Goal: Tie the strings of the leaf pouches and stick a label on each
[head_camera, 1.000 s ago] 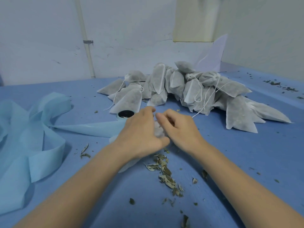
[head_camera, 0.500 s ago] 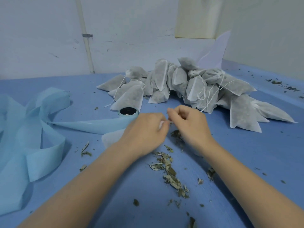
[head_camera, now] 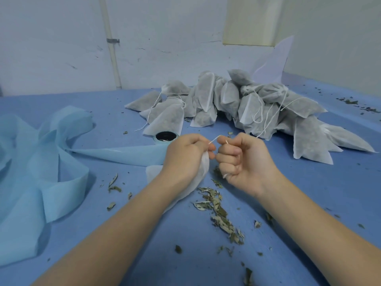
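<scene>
Both hands now raised, apart | left hand (head_camera: 186,155) grips leaf pouch (head_camera: 199,178) and string (head_camera: 213,139); right hand (head_camera: 244,159) pinches string | step: tying; next: cinch knot.

My left hand (head_camera: 185,155) and right hand (head_camera: 245,159) meet over the middle of the worktop (head_camera: 329,203), a pouch (head_camera: 198,178) under my left. Loose leaves (head_camera: 218,213) lie just before them. The heap of pouches (head_camera: 237,104) sits behind, the tape roll (head_camera: 166,137) behind-left, ribbon (head_camera: 41,162) far left.
</scene>
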The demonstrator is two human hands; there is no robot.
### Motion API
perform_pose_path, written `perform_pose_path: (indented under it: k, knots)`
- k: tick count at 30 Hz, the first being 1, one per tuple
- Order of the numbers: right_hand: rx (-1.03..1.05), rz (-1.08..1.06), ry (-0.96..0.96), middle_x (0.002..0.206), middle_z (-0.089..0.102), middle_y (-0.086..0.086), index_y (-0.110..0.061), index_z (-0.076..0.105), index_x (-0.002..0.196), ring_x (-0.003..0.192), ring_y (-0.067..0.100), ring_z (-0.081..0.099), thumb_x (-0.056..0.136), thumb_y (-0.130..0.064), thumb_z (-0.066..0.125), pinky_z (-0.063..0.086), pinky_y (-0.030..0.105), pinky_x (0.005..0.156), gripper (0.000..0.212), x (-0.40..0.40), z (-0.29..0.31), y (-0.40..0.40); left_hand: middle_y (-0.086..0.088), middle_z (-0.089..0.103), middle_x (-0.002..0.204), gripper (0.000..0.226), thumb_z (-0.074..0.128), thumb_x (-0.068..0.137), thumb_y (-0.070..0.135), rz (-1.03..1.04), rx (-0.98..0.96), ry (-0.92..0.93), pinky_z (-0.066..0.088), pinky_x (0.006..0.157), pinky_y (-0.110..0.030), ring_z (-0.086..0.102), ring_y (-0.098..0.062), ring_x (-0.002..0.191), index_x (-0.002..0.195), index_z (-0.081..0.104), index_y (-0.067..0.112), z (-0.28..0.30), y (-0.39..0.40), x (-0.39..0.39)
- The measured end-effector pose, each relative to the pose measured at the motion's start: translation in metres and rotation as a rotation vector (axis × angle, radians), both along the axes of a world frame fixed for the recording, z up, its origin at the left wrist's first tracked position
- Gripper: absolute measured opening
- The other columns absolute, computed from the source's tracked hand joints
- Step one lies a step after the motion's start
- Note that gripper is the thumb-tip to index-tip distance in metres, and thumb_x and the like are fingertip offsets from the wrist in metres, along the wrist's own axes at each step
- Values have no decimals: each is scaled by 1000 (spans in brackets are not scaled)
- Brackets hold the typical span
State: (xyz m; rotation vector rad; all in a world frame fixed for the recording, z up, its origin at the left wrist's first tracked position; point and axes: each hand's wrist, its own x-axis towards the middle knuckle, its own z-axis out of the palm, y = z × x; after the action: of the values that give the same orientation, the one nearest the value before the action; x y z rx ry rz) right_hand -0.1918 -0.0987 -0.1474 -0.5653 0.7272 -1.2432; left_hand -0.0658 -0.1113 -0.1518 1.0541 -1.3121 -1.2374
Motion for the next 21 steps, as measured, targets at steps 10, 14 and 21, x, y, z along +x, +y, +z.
perform_pose_path:
  k: [10, 14, 21]
  knots:
    - [-121, 40, 124, 51, 39, -5, -17, 65, 109, 51, 9, 10, 79, -1, 38, 9, 18, 41, 44, 15, -7, 5, 9, 71, 72, 11, 58, 84, 14, 190, -154, -166, 49, 81, -23, 66, -8, 79, 77, 62, 21, -4, 0, 7]
    - [-184, 35, 369, 55, 39, -5, -30, 67, 107, 47, 7, 17, 87, 1, 33, 13, 17, 39, 50, 14, -9, 6, 13, 66, 71, 7, 60, 81, 16, 295, -292, -334, 39, 64, -11, 57, -1, 72, 76, 62, 21, -6, 3, 7]
    - [-238, -4, 439, 56, 39, -4, -29, 70, 107, 49, 9, 21, 88, 3, 35, 20, 19, 42, 52, 13, -10, 4, 31, 57, 55, 21, 64, 85, 29, 290, -420, -413, 33, 59, -2, 50, 10, 61, 65, 62, 25, -10, 2, 6]
